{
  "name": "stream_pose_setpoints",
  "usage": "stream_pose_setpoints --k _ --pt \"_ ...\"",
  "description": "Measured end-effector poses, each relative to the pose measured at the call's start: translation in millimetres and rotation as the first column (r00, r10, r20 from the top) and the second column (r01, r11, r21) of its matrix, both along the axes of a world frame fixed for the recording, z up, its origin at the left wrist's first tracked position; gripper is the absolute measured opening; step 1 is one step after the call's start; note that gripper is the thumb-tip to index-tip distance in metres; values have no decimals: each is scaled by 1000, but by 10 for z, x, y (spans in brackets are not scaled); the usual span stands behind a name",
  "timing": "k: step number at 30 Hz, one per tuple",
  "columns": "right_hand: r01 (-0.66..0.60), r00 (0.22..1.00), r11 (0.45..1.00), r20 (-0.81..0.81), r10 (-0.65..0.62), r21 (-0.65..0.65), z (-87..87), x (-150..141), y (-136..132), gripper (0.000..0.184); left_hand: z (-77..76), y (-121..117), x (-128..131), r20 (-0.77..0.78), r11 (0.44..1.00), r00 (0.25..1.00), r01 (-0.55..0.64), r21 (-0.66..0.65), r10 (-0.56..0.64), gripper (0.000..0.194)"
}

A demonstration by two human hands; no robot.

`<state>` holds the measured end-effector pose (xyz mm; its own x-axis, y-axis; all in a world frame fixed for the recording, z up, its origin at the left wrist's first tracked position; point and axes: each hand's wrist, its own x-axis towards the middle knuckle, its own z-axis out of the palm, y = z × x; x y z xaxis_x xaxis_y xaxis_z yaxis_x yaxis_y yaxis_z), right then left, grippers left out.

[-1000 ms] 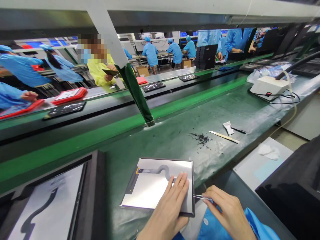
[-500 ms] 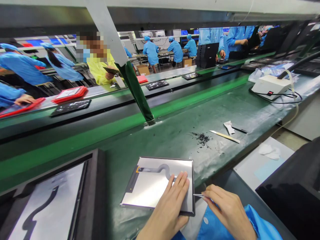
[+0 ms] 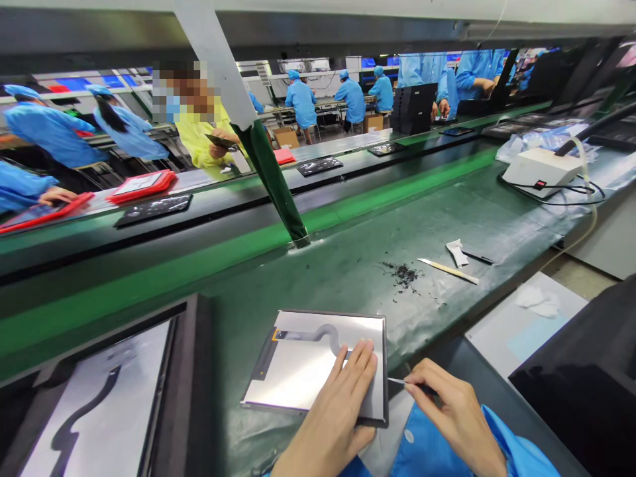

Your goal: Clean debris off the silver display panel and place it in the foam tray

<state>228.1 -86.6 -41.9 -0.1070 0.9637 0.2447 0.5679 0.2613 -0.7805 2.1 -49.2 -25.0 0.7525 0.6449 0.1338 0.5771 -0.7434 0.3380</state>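
Observation:
A tablet display panel (image 3: 298, 381) lies back side up on the green bench, silvery with a dark frame and a curved grey flex cable (image 3: 311, 336). My left hand (image 3: 342, 397) rests flat on its right half, fingers stretched out, covering part of the cable. Pinched in my right hand (image 3: 450, 407) is a pair of slim metal tweezers (image 3: 396, 381), their tip at the panel's right edge. Whether the tip touches the frame I cannot tell. My right fingers hide most of the tool.
At left, a black foam tray (image 3: 199, 384) holds another panel (image 3: 112, 397). Black scraps (image 3: 403, 275), a pale-handled knife (image 3: 450, 271) and a black pen-like tool (image 3: 477, 257) lie beyond my hands. A slanted post (image 3: 273, 179) rises before the conveyor (image 3: 218, 218); co-workers sit and stand behind.
My right hand has shifted slightly, turning the tweezers a little at the panel's edge. My left hand stays flat in place. Dark panels on the conveyor have moved slightly right in view.

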Motion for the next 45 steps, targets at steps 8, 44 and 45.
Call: stream_pose_setpoints --k 8,44,45 --pt "-39 993 997 115 31 71 30 13 -12 17 -2 -1 6 10 1000 1000 -1 -12 1 112" --pt "-13 990 970 136 -21 244 3 -73 -21 15 -13 -13 7 47 1000 999 -2 28 1 106" --pt "-8 990 969 138 -27 247 6 -73 -16 14 -16 -12 8 48 1000 999 -2 31 0 106"
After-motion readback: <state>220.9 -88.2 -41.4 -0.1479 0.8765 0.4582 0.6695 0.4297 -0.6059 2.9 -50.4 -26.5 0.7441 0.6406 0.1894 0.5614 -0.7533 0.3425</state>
